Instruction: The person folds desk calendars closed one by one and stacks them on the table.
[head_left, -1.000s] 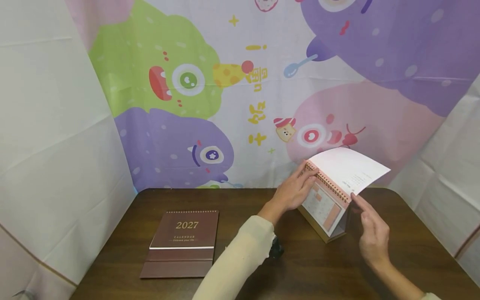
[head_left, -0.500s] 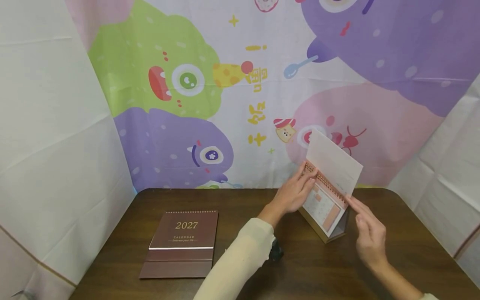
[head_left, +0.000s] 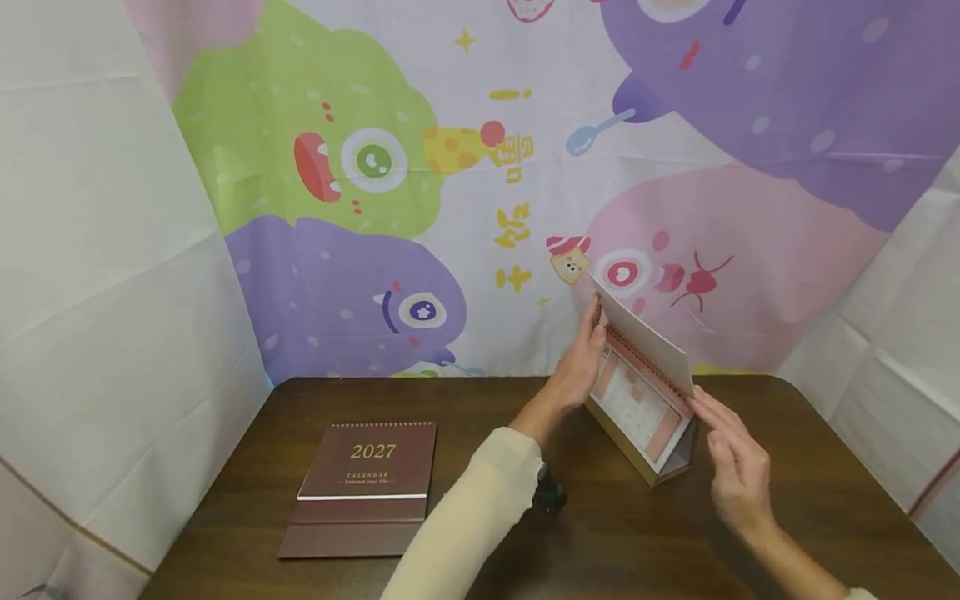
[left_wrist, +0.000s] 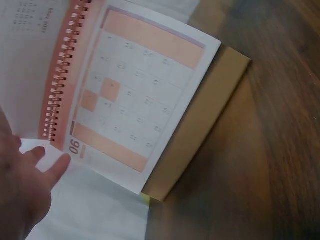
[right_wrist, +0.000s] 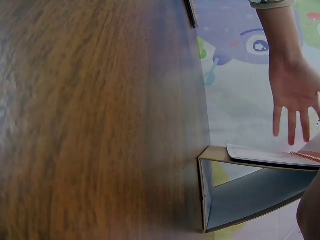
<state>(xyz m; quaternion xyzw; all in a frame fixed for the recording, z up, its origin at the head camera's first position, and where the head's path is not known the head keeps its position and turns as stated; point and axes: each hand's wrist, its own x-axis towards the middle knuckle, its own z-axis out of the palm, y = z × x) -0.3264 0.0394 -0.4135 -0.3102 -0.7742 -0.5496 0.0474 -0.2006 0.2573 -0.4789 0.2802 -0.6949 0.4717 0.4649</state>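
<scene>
Pink calendar (head_left: 637,402) on its stand (left_wrist: 197,122), right rear of table (head_left: 615,542), one page (head_left: 645,333) raised from the coil (left_wrist: 62,82). Left hand (head_left: 577,367) has fingers straight, holding nothing, at the page's left edge; contact unclear. Right hand (head_left: 738,467) extended, fingertips by the coil's right end, thumb apart, no grip seen. To turn well: guide the page with flat fingers, evenly across its width, lest holes snag; steady the stand lightly. Backdrop (head_left: 480,342) close behind the back edge; bare wood in front and leftward, maroon calendar (head_left: 367,479) well apart
</scene>
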